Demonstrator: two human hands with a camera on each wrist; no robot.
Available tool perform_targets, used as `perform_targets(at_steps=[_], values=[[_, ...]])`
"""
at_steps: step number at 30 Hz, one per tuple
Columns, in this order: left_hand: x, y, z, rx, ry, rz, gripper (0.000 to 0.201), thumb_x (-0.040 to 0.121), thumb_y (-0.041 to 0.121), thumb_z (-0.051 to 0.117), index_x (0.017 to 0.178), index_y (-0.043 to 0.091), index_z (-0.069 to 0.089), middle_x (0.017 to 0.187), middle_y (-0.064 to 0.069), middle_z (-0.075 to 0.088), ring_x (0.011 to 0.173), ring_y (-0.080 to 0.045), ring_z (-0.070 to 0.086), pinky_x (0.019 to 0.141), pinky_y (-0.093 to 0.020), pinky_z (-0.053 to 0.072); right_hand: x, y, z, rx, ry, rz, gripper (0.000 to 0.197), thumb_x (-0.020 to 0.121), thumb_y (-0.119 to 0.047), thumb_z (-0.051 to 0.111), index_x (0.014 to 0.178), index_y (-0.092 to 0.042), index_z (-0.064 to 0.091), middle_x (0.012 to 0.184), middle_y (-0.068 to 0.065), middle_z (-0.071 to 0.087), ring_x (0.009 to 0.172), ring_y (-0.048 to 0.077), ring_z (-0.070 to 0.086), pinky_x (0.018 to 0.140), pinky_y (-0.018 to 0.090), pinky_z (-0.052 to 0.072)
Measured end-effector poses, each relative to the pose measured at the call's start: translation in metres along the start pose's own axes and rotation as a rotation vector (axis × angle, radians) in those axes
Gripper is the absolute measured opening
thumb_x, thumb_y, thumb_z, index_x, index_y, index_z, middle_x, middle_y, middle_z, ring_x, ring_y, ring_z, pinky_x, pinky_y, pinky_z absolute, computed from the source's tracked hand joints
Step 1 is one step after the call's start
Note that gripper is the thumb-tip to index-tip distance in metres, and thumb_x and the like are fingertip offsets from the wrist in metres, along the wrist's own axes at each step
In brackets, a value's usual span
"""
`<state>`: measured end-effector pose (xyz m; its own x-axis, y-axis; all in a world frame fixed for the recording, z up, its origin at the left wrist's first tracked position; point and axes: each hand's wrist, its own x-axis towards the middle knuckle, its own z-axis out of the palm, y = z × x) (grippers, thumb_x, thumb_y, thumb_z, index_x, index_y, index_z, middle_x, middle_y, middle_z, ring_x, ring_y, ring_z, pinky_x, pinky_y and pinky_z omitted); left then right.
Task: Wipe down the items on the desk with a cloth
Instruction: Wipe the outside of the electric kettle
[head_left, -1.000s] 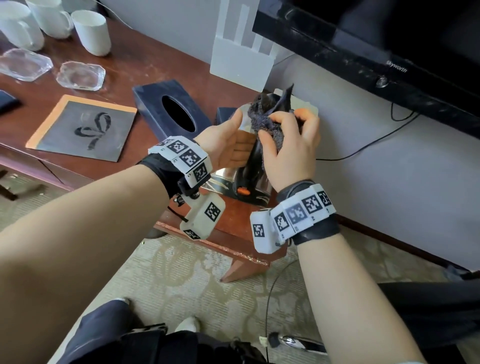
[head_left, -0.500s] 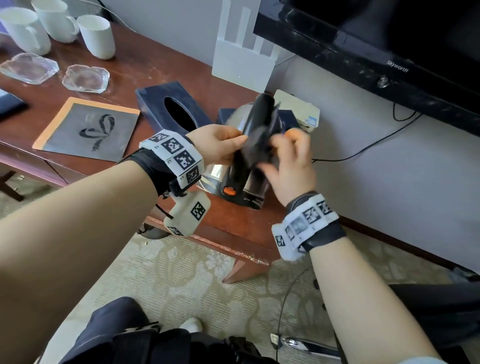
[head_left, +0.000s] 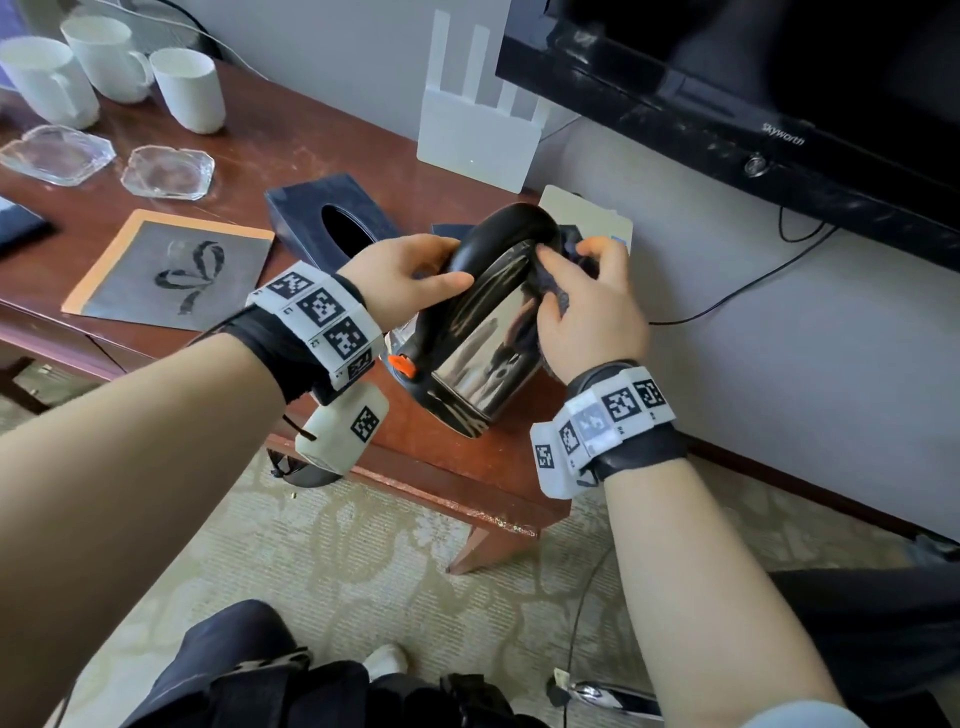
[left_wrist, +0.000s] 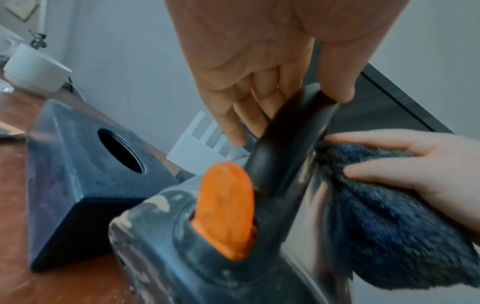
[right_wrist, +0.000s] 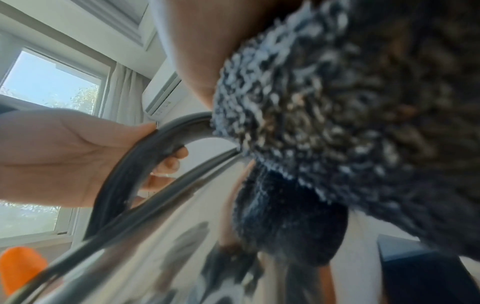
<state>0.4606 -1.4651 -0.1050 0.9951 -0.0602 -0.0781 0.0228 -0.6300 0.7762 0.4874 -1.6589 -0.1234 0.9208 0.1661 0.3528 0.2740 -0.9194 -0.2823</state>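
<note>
Kettle (head_left: 483, 332) wipe under way, head view: steel body tipped on the tabletop (head_left: 322, 156) edge at 6 o'clock from the white stand (head_left: 478, 140). Left hand (head_left: 410, 275) grips the black handle (head_left: 488, 244) near its top, fingers wrapped over, thumb along the near side. Right hand (head_left: 587, 306) presses the dark cloth (head_left: 550, 283) against the body at the handle's 3 o'clock side, fingers curled round the bunched fabric. Judgement: only the kettle is being cleaned; mugs (head_left: 189, 88), glass dishes (head_left: 169, 171), tissue box (head_left: 332, 223) and mat (head_left: 171, 270) at 9 to 11 o'clock look untouched, so most of the task remains.

Left wrist view: palm above, fingers (left_wrist: 233, 119) hooked behind the handle, thumb on its front. Orange switch (left_wrist: 224, 207) sits at the handle base. Cloth lies at 3 o'clock, pinned by the other hand's straightish fingers.

Right wrist view: cloth fills the upper right, blurred; below it the mirrored body. Left hand holds the handle arc at 9 o'clock. Right fingers hidden behind fabric here.
</note>
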Motion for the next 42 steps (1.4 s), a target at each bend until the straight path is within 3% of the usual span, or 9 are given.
perform_targets(at_steps=[7, 12, 15, 22, 27, 31, 35, 38, 42], values=[[0.006, 0.004, 0.005, 0.0, 0.003, 0.009, 0.038, 0.096, 0.026, 0.047, 0.133, 0.018, 0.043, 0.116, 0.007, 0.054, 0.105, -0.009, 0.051, 0.095, -0.023, 0.036, 0.002, -0.017, 0.012, -0.111, -0.014, -0.097, 0.039, 0.093, -0.026, 0.05, 0.132, -0.027, 0.05, 0.131, -0.004, 0.043, 0.113, 0.019, 0.046, 0.065, 0.025, 0.034], [0.011, 0.001, 0.004, -0.037, 0.016, -0.022, 0.037, 0.096, 0.026, 0.047, 0.133, 0.021, 0.044, 0.109, 0.011, 0.053, 0.102, -0.007, 0.05, 0.089, -0.019, 0.034, -0.032, -0.028, 0.028, -0.132, -0.045, -0.495, 0.035, 0.074, -0.01, 0.067, 0.108, -0.018, 0.068, 0.115, 0.0, 0.062, 0.078, 0.027, 0.06, 0.046, 0.026, 0.037], [0.012, 0.0, 0.005, 0.021, -0.014, -0.005, 0.037, 0.097, 0.028, 0.046, 0.133, 0.02, 0.043, 0.109, 0.011, 0.052, 0.103, -0.008, 0.049, 0.092, -0.021, 0.033, -0.037, -0.022, 0.026, -0.088, -0.063, -0.555, 0.034, 0.078, -0.015, 0.058, 0.109, -0.023, 0.068, 0.115, -0.007, 0.065, 0.074, 0.024, 0.058, 0.047, 0.025, 0.041], [0.012, -0.001, 0.006, 0.002, -0.036, -0.027, 0.039, 0.095, 0.032, 0.048, 0.132, 0.022, 0.043, 0.114, 0.007, 0.056, 0.11, -0.016, 0.055, 0.101, -0.038, 0.042, 0.015, 0.008, 0.005, -0.196, -0.063, -0.149, 0.041, 0.094, -0.015, 0.043, 0.129, -0.034, 0.053, 0.122, -0.012, 0.061, 0.101, 0.025, 0.05, 0.067, 0.031, 0.043], [0.01, -0.008, 0.003, -0.067, -0.017, -0.055, 0.04, 0.093, 0.033, 0.051, 0.132, 0.024, 0.043, 0.114, 0.006, 0.056, 0.11, -0.017, 0.056, 0.099, -0.036, 0.044, -0.02, -0.01, 0.016, -0.141, -0.015, -0.521, 0.036, 0.079, -0.009, 0.05, 0.107, -0.024, 0.068, 0.105, -0.007, 0.069, 0.065, 0.028, 0.056, 0.046, 0.024, 0.039], [0.01, -0.007, 0.002, 0.01, -0.023, 0.019, 0.041, 0.093, 0.032, 0.053, 0.131, 0.019, 0.045, 0.135, 0.006, 0.043, 0.12, -0.009, 0.043, 0.099, -0.023, 0.031, -0.037, -0.009, 0.014, -0.056, -0.143, -0.691, 0.038, 0.078, -0.014, 0.046, 0.104, -0.028, 0.069, 0.104, -0.011, 0.07, 0.065, 0.026, 0.058, 0.042, 0.023, 0.043], [0.01, -0.001, -0.004, 0.136, -0.03, 0.085, 0.055, 0.065, 0.056, 0.067, 0.095, 0.011, 0.058, 0.15, -0.005, 0.016, 0.135, -0.021, 0.027, 0.107, -0.033, 0.027, -0.025, 0.002, -0.003, 0.135, -0.123, -0.367, 0.035, 0.087, -0.014, 0.049, 0.115, -0.029, 0.066, 0.115, -0.012, 0.065, 0.099, 0.021, 0.057, 0.075, 0.029, 0.05], [0.006, 0.006, -0.006, 0.232, -0.014, 0.119, 0.075, 0.048, 0.069, 0.052, 0.089, 0.007, 0.062, 0.148, -0.009, 0.02, 0.135, -0.027, 0.028, 0.11, -0.04, 0.027, -0.007, 0.005, -0.022, 0.415, -0.068, 0.006, 0.033, 0.092, -0.016, 0.052, 0.124, -0.023, 0.06, 0.126, -0.003, 0.058, 0.116, 0.014, 0.049, 0.089, 0.014, 0.033], [0.004, 0.005, -0.002, 0.422, -0.028, 0.277, 0.085, 0.054, 0.072, 0.031, 0.093, 0.006, 0.069, 0.147, -0.015, 0.027, 0.13, -0.037, 0.033, 0.105, -0.051, 0.031, 0.004, -0.009, -0.026, 0.356, -0.219, -0.016, 0.035, 0.094, -0.03, 0.052, 0.127, -0.021, 0.057, 0.129, 0.0, 0.054, 0.119, 0.015, 0.049, 0.092, 0.02, 0.033]])
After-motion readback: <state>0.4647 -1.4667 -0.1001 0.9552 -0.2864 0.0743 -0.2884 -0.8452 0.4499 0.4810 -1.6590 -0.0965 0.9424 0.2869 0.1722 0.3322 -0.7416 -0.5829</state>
